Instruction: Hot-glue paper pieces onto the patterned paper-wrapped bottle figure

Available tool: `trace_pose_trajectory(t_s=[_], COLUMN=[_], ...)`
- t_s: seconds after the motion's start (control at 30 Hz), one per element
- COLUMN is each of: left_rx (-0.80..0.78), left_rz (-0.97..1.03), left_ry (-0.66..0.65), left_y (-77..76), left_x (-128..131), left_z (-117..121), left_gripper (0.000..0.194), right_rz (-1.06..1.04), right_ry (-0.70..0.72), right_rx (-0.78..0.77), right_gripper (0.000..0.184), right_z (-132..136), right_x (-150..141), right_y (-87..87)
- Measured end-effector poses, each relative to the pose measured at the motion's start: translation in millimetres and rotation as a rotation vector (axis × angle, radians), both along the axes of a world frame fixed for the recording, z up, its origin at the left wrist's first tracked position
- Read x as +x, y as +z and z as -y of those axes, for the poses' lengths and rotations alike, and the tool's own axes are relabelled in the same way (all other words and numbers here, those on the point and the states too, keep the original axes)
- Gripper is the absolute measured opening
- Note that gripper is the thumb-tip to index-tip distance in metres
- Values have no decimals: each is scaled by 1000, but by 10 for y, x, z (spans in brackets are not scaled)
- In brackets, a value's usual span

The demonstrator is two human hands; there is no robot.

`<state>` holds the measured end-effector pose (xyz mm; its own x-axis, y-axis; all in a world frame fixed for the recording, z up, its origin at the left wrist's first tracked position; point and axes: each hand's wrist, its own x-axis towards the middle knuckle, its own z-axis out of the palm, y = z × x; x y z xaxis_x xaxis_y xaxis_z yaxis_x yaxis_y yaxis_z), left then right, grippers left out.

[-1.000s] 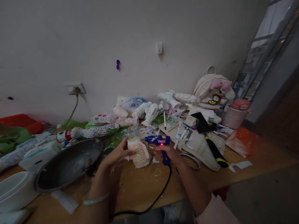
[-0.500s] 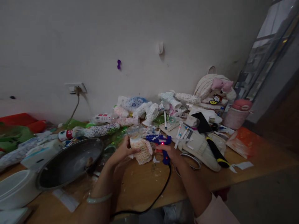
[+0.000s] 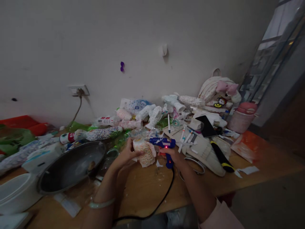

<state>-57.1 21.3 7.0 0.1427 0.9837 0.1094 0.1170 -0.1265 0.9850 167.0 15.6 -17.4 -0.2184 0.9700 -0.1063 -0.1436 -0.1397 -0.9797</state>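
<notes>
My left hand [image 3: 128, 152] grips a small piece covered in pale, multicoloured speckles [image 3: 144, 155], with a short arm-like part on its right side. In my right hand [image 3: 172, 154] is a blue glue gun [image 3: 162, 142], its red light lit and a finger near the trigger. The nozzle points left and lies at the top of the speckled piece; whether it touches cannot be seen. A black cord [image 3: 164, 197] runs from the gun's handle down toward the table's front edge. A white scrap [image 3: 159, 163] lies just below the gun.
Left of my hands stand a dark oval basin [image 3: 71, 168] and a white tub [image 3: 17, 190]. Several speckled wrapped bottles [image 3: 154, 116] are heaped along the wall. To the right lie markers [image 3: 183, 140], a black tablet [image 3: 204, 125], a black-and-yellow handle [image 3: 221, 156] and a pink backpack [image 3: 215, 92].
Almost nothing differs. The view has shifted very slightly, while both hands, the speckled piece and the glue gun keep nearly the same places.
</notes>
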Motion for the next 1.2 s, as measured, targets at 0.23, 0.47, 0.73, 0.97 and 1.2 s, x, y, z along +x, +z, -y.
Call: trace_pose_trajectory(t_s=[0.23, 0.47, 0.73, 0.97, 1.2], left_rx=[38, 151, 231, 232, 200], left_rz=[5, 135, 125, 98, 45], left_ry=[55, 130, 158, 217, 239], left_y=[27, -35, -107, -120, -123], left_x=[20, 103, 120, 127, 112], left_z=[-7, -36, -64, -91, -91], left_gripper=[46, 58, 63, 62, 59], right_rz=[-5, 17, 17, 2, -18], right_ry=[-7, -9, 47, -6, -48], right_rx=[2, 0, 51, 23, -40], right_gripper=[23, 21, 21, 28, 19], right_z=[15, 17, -3, 43, 56], right_x=[-16, -12, 7, 23, 29], right_y=[28, 39, -19, 151, 194])
